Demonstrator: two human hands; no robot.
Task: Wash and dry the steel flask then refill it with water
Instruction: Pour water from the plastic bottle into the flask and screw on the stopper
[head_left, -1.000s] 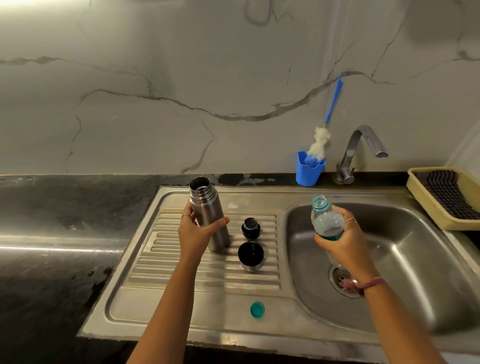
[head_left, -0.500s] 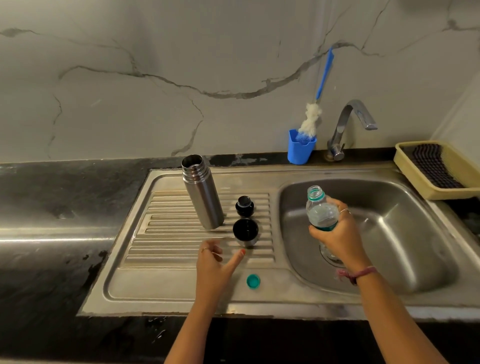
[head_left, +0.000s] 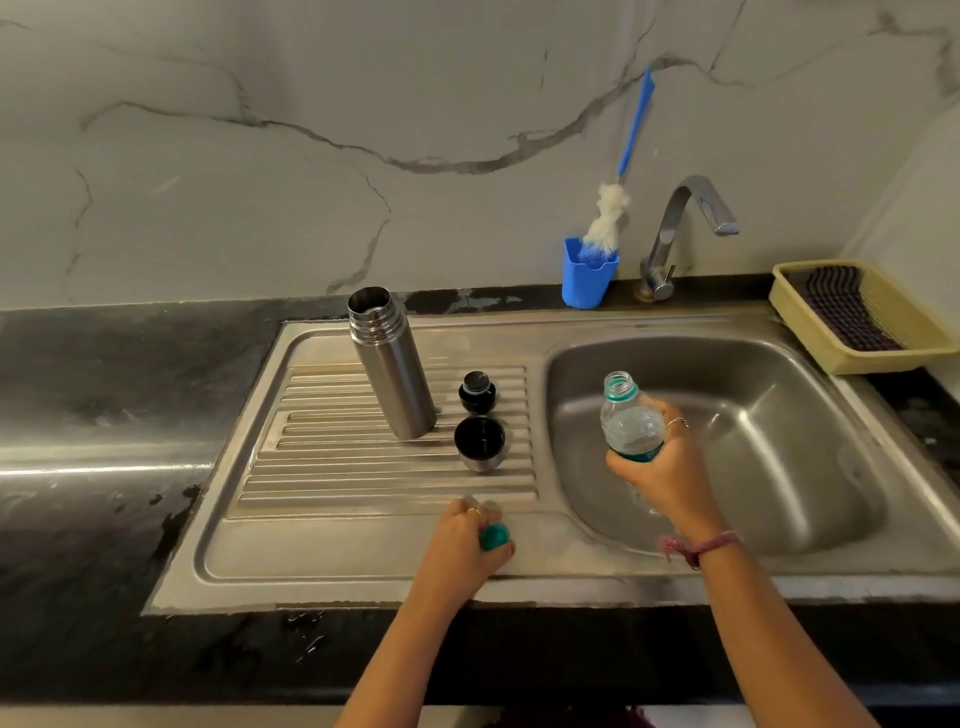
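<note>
While the steel flask (head_left: 390, 361) stands upright and uncapped on the ribbed drainboard (head_left: 322, 457), at its back left part, neither hand touches it. Just to its right sit a small black stopper (head_left: 477, 391) and, nearer the camera, a black-lined steel cup lid (head_left: 480, 441), mouth up. At the drainboard's smooth front edge the left hand (head_left: 467, 545) curls its fingers round a small teal bottle cap (head_left: 494, 536). Over the sink basin (head_left: 779, 467), the right hand (head_left: 662, 467) grips an open clear plastic water bottle (head_left: 629, 421) round its lower half, upright and slightly tilted. Behind the basin a steel tap (head_left: 680, 228) rises from the dark counter (head_left: 104, 389); beside it a blue holder (head_left: 589, 275) carries a blue-handled bottle brush (head_left: 613, 208). A yellow tray (head_left: 831, 348) with a dark mat sits far right.
</note>
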